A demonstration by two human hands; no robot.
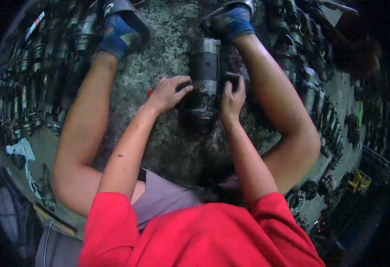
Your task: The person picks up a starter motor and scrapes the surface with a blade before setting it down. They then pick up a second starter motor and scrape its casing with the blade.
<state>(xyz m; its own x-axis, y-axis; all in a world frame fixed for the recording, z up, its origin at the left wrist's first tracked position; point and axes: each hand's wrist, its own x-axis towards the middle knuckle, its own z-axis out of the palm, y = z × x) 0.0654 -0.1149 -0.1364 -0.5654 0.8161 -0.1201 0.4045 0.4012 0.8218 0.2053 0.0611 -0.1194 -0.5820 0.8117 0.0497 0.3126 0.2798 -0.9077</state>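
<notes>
Motor: a dark cylindrical starter motor [205,80] lies on the stained concrete floor [168,138] between the person's feet, long axis pointing away from the body
Left hand: left hand [168,94] reaches in from the left, forearm slanted, fingers stretched flat against the motor's side — touching, not clenched
Right hand: right hand [232,99] comes straight up from below, wrist bent, fingers curled over a dark part on the motor's right flank — gripping it
Legs: knees spread wide, blue socks [117,38] in sandals
Surroundings: rows of similar motors [39,80] line both sides
</notes>
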